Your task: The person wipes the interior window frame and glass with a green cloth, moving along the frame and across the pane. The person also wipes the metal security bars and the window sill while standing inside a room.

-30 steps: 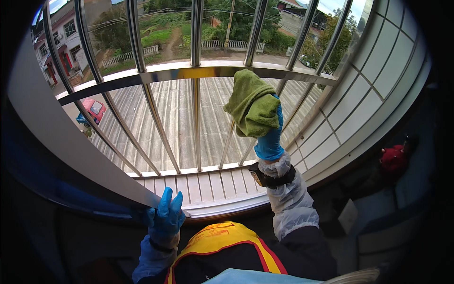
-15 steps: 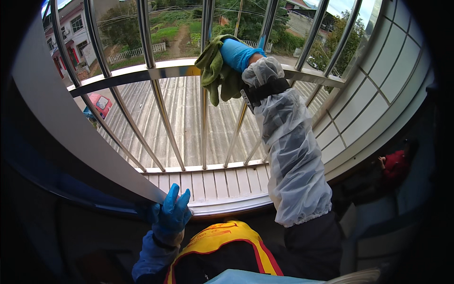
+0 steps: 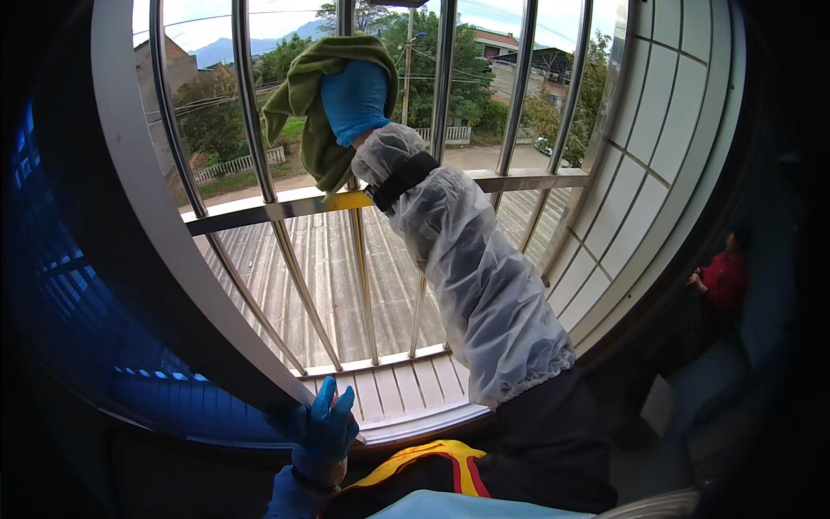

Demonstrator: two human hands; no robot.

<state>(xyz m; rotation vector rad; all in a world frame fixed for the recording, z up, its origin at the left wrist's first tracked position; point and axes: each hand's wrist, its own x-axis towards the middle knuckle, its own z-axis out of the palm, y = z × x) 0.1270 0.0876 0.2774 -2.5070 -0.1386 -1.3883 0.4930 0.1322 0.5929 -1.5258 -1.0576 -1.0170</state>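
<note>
My right hand (image 3: 356,97), in a blue glove, is closed around a green cloth (image 3: 307,130). The cloth wraps a vertical metal bar (image 3: 361,285) of the window grille, above its crossbar (image 3: 337,201). A clear plastic sleeve (image 3: 471,268) with a black band covers that forearm. Low down, my left hand (image 3: 325,432), also gloved in blue, rests against the lower end of the white window frame (image 3: 186,238). Its visible fingers are stretched and apart; its thumb side is in shadow.
White tiles (image 3: 635,195) line the wall right of the grille. A slatted white sill (image 3: 393,394) runs below the bars. Outside lies a corrugated roof (image 3: 324,259), with trees beyond. At the right, a person in red (image 3: 724,281) is in the dark room.
My right hand and the cloth have moved up and left, from about crossbar height to above it. The view has tilted upward. My left hand stays at the frame.
</note>
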